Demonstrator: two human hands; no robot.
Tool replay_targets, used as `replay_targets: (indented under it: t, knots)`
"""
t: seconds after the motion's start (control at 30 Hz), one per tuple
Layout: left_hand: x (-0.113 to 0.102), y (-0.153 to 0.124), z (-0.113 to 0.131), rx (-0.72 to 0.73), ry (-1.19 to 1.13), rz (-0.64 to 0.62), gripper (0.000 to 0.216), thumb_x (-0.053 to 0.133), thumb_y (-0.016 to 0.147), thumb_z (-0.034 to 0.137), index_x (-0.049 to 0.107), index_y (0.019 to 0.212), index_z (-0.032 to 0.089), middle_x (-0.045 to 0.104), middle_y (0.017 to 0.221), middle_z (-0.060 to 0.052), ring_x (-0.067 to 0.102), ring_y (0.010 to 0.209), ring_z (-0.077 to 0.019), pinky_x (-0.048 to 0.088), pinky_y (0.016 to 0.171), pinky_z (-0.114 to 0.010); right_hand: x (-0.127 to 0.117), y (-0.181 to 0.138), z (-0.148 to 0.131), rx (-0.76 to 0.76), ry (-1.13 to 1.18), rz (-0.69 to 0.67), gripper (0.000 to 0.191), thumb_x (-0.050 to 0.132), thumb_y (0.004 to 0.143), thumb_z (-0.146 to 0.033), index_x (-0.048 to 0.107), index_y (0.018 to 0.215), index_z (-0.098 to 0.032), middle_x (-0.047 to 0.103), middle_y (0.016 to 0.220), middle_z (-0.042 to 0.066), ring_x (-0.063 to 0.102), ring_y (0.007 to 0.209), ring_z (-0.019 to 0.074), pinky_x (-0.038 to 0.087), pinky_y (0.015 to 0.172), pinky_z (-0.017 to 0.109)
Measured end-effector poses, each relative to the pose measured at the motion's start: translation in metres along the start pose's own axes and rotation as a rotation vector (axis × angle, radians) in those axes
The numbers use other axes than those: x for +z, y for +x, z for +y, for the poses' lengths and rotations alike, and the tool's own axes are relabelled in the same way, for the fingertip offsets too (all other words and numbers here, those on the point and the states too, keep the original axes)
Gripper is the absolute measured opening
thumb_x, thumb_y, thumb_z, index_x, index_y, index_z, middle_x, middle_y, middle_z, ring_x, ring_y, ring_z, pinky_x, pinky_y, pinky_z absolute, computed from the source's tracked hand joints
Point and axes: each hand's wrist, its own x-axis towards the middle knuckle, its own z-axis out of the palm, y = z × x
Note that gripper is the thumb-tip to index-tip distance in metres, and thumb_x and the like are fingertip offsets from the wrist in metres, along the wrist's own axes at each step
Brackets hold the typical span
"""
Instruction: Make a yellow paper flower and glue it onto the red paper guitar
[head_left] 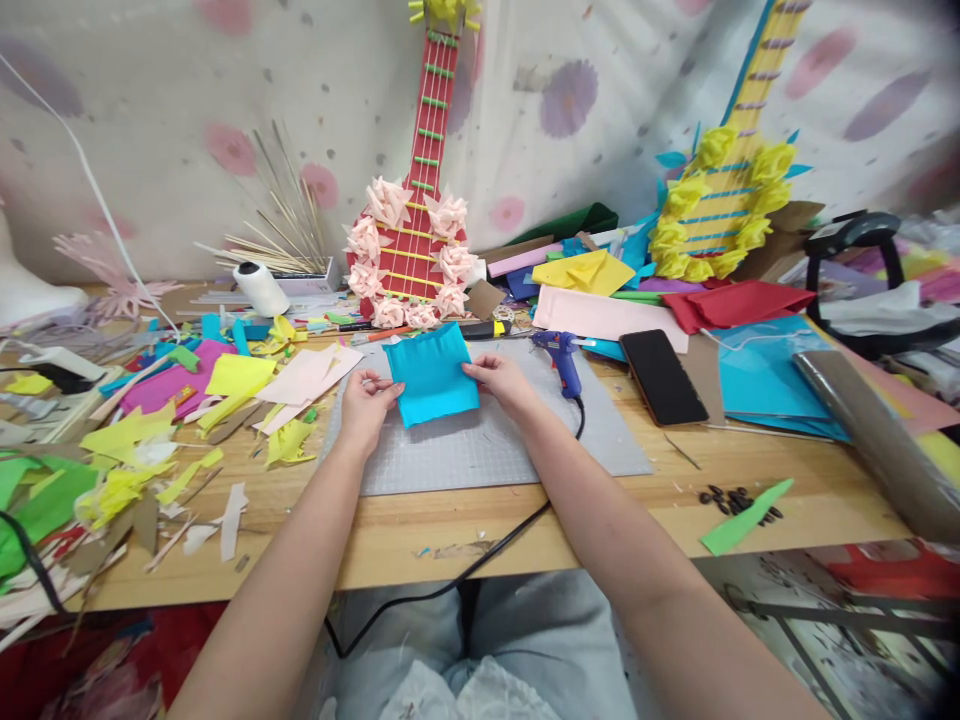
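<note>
A blue sheet of crepe paper (pixel 433 376), roughly square with slightly wavy edges, is held between my two hands above the grey cutting mat (pixel 427 465). My left hand (pixel 367 405) pinches its left edge between thumb and fingers. At the right edge, my right hand (pixel 501 383) grips it the same way. Just right of that hand, a blue glue gun (pixel 561 362) rests on the mat, its black cord running down over the table's front edge. The paper hides part of the mat beneath it.
A red paper guitar (pixel 409 250) with pink flowers stands behind the mat, a yellow one (pixel 712 215) farther right. Paper scraps (pixel 240 378) cover the left side. A phone (pixel 661 377), blue sheets (pixel 780 370) and small black pieces (pixel 739 503) lie right.
</note>
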Motion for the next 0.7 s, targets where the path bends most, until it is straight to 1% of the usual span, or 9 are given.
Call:
replay_targets:
  t: [0.2,0.3,0.37,0.5,0.57,0.7]
  knots:
    - [-0.001,0.0026,-0.0029,-0.004,-0.002,0.014,0.049,0.072,0.042,0.019,0.038,0.077,0.02,0.054,0.063,0.006,0.054,0.054,-0.0088,0.045,0.056,-0.024,0.0029,-0.0026,-0.0001,0.004,-0.071,0.026,0.036,0.074,0.05,-0.042,0.048,0.057,-0.018,0.05,0.053,-0.004,0.045,0.048,0.0074,0.037,0.048,0.023]
    - [-0.0022,0.0028,-0.0034,0.006,-0.008,0.03,0.048,0.072,0.042,0.02,0.039,0.077,0.02,0.055,0.063,0.006,0.053,0.054,-0.0084,0.044,0.056,-0.024,0.0033,-0.0053,-0.0017,0.06,-0.055,-0.068,0.032,0.075,0.05,-0.037,0.053,0.062,-0.017,0.056,0.058,-0.003,0.05,0.05,0.0083,0.041,0.05,0.023]
    - [-0.0027,0.0021,-0.0024,0.009,-0.005,0.034,0.049,0.072,0.041,0.02,0.038,0.077,0.02,0.055,0.063,0.006,0.053,0.054,-0.0085,0.044,0.055,-0.023,0.0026,-0.0054,-0.0028,0.085,-0.062,-0.109,0.031,0.076,0.049,-0.034,0.054,0.062,-0.016,0.056,0.057,-0.002,0.051,0.05,0.0086,0.042,0.049,0.023]
    - [-0.0033,0.0011,-0.0009,0.014,0.02,0.006,0.05,0.072,0.041,0.022,0.038,0.077,0.02,0.054,0.062,0.006,0.053,0.055,-0.0096,0.044,0.055,-0.024,0.0014,-0.0035,-0.0051,0.045,-0.134,-0.018,0.029,0.077,0.049,-0.031,0.051,0.053,-0.017,0.052,0.048,-0.004,0.048,0.045,0.0085,0.041,0.046,0.023]
    - [-0.0039,0.0022,-0.002,0.013,0.022,0.005,0.051,0.073,0.041,0.023,0.038,0.078,0.02,0.054,0.063,0.006,0.054,0.056,-0.0097,0.044,0.055,-0.024,0.0013,-0.0047,-0.0069,0.053,-0.147,-0.012,0.027,0.076,0.05,-0.03,0.052,0.053,-0.017,0.053,0.048,-0.003,0.049,0.046,0.0093,0.043,0.048,0.025]
    - [-0.0067,0.0073,-0.006,0.022,0.001,0.051,0.05,0.073,0.041,0.023,0.038,0.078,0.02,0.055,0.066,0.005,0.054,0.056,-0.0092,0.043,0.056,-0.023,0.0018,-0.0097,-0.0087,0.13,-0.119,-0.147,0.025,0.077,0.052,-0.03,0.056,0.057,-0.016,0.058,0.053,0.0,0.054,0.05,0.0111,0.048,0.053,0.027]
